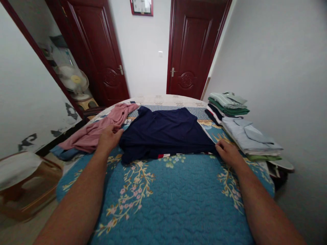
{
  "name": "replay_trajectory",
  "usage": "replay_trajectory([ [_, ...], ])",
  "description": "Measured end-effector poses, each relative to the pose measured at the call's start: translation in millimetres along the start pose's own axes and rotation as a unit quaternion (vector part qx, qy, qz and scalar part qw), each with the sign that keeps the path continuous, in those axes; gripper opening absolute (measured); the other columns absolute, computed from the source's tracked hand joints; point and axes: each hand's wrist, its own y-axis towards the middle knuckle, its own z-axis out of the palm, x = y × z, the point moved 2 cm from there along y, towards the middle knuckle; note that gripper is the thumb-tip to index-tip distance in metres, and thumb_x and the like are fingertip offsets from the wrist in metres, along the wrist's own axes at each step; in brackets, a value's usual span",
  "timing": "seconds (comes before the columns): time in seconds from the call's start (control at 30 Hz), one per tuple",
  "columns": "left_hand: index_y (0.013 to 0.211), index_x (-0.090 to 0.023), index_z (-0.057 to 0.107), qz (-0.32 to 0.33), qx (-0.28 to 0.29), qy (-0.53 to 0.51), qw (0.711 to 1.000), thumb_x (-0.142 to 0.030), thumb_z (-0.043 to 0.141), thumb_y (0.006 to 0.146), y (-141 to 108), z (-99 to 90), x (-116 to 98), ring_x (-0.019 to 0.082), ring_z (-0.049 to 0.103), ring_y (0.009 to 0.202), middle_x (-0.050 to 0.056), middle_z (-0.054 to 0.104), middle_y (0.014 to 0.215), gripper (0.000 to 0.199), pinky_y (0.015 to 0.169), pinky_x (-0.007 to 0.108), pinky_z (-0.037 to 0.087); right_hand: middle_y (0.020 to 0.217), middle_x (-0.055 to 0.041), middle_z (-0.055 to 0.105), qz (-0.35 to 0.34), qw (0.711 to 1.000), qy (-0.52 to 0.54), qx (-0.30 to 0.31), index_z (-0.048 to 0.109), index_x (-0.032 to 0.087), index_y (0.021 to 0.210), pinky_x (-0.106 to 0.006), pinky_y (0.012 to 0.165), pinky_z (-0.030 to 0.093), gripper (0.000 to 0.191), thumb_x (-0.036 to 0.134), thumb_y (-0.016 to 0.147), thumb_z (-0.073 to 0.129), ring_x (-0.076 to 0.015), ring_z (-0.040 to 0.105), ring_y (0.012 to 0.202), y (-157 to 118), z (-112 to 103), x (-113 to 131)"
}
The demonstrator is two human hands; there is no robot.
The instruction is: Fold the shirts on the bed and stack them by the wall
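A navy blue shirt [163,131] lies spread across the quilted cover, its near edge bunched at the left and showing a small red and white strip. My left hand [110,136] is at the shirt's left edge, thumb and fingers drawn together on the cloth. At the opposite end, my right hand [227,152] pinches the shirt's right corner, pulling that edge fairly straight. A crumpled pink garment [102,129] lies just beyond my left hand, with blue denim-like cloth [65,153] under it.
Folded clothes stand in two piles at the right: a farther pile [227,102] and a nearer one topped by a light blue shirt [251,136]. A blue flowered quilted cover [178,197] lies over the table. Left are a stool [22,173] and a fan [74,80].
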Motion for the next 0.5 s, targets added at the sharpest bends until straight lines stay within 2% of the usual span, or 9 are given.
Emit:
replay_trajectory([
  [0.03, 0.116, -0.019, 0.075, 0.034, 0.077, -0.017, 0.996, -0.048, 0.067, 0.089, -14.1, 2.5, -10.2, 0.025, 0.069, 0.092, 0.006, 0.075, 0.099, 0.040, 0.086, 0.035, 0.054, 0.082, -0.0056, 0.071, 0.008, 1.000, 0.008, -0.010, 0.060, 0.027, 0.087, -0.035, 0.077, 0.044, 0.026, 0.049, 0.095, 0.049, -0.0253, 0.065, 0.082, 0.7, 0.1, -1.2],
  [0.1, 0.121, -0.023, 0.076, 0.101, 0.227, -0.034, 0.968, -0.055, 0.073, 0.086, -46.7, 11.3, -27.1, 0.025, 0.070, 0.093, 0.005, 0.076, 0.102, 0.047, 0.085, 0.034, 0.054, 0.086, -0.0060, 0.071, 0.020, 0.999, 0.029, -0.030, 0.063, 0.026, 0.087, -0.036, 0.079, 0.044, 0.029, 0.051, 0.094, 0.050, -0.0257, 0.065, 0.085, 2.7, 0.0, -3.1],
  [0.13, 0.124, -0.024, 0.076, 0.132, 0.266, -0.027, 0.955, -0.054, 0.078, 0.084, -62.6, 16.0, -32.9, 0.026, 0.070, 0.098, 0.006, 0.077, 0.108, 0.050, 0.089, 0.035, 0.054, 0.087, -0.0063, 0.072, 0.026, 0.998, 0.043, -0.040, 0.064, 0.025, 0.087, -0.036, 0.079, 0.045, 0.031, 0.053, 0.093, 0.051, -0.0259, 0.065, 0.086, 3.8, -0.3, -3.9],
  [0.2, 0.122, -0.026, 0.078, 0.191, 0.272, 0.017, 0.943, -0.045, 0.082, 0.082, -87.8, 23.8, -39.8, 0.029, 0.068, 0.107, 0.008, 0.076, 0.114, 0.044, 0.097, 0.039, 0.051, 0.088, -0.0068, 0.073, 0.042, 0.995, 0.076, -0.058, 0.066, 0.024, 0.086, -0.037, 0.080, 0.046, 0.035, 0.056, 0.090, 0.054, -0.0262, 0.065, 0.086, 5.8, -1.1, -5.3],
  [0.3, 0.103, -0.024, 0.081, 0.230, 0.225, 0.074, 0.944, -0.030, 0.069, 0.092, -105.9, 27.3, -43.1, 0.028, 0.065, 0.100, 0.010, 0.075, 0.102, 0.017, 0.096, 0.042, 0.049, 0.074, -0.0050, 0.070, 0.103, 0.985, 0.131, -0.051, 0.069, 0.023, 0.090, -0.037, 0.073, 0.047, 0.038, 0.059, 0.088, 0.057, -0.0257, 0.065, 0.074, 7.2, -1.1, -8.4],
  [0.4, 0.096, -0.023, 0.077, 0.245, 0.211, 0.058, 0.945, -0.025, 0.061, 0.096, -111.2, 18.3, -44.8, 0.026, 0.064, 0.095, 0.010, 0.074, 0.099, 0.017, 0.092, 0.040, 0.048, 0.056, 0.0001, 0.059, 0.174, 0.962, 0.211, -0.025, 0.068, 0.023, 0.099, -0.035, 0.057, 0.042, 0.040, 0.060, 0.088, 0.060, -0.0231, 0.057, 0.055, 6.4, 0.4, -11.7],
  [0.5, 0.094, -0.023, 0.073, 0.238, 0.231, 0.035, 0.943, -0.022, 0.062, 0.092, -120.2, 2.6, -42.9, 0.025, 0.064, 0.093, 0.008, 0.073, 0.096, 0.012, 0.087, 0.038, 0.048, 0.050, 0.0050, 0.049, 0.209, 0.923, 0.318, -0.053, 0.066, 0.023, 0.102, -0.032, 0.047, 0.033, 0.039, 0.060, 0.087, 0.064, -0.0185, 0.047, 0.045, 5.1, 0.8, -14.7],
])
